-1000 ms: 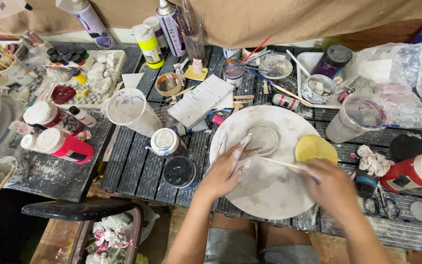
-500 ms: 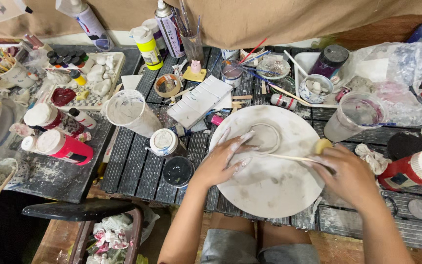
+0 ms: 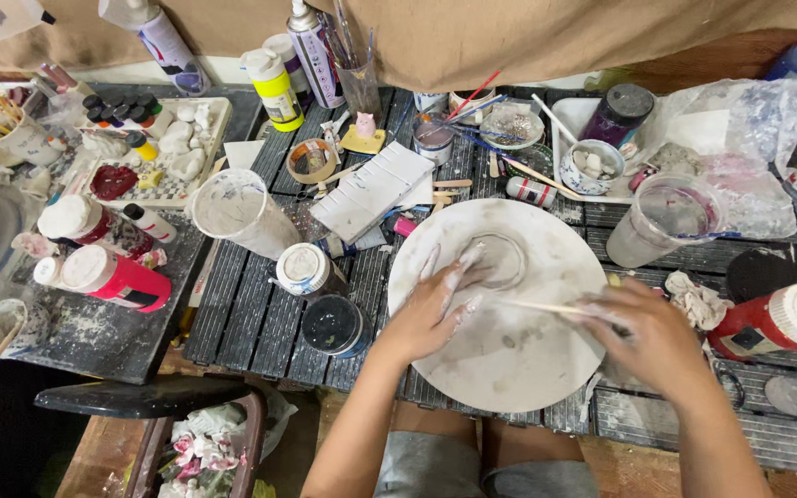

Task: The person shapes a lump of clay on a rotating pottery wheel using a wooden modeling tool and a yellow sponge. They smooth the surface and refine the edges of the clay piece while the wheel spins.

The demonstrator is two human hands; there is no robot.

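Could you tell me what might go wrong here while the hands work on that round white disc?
The left hand presses on the white disc, whose near edge overhangs the slatted table; it might tip. The right hand holds a thin stick close to the left fingers and could poke them. The clear cup stands just beyond the right hand and may get knocked over.

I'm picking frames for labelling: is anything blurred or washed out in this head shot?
Head view: light is even and soft, with no hard shadows. The right hand is motion-smeared at the fingers, the left hand is sharper, and the stick and round board read clearly. The pale board is bright but not blown out.
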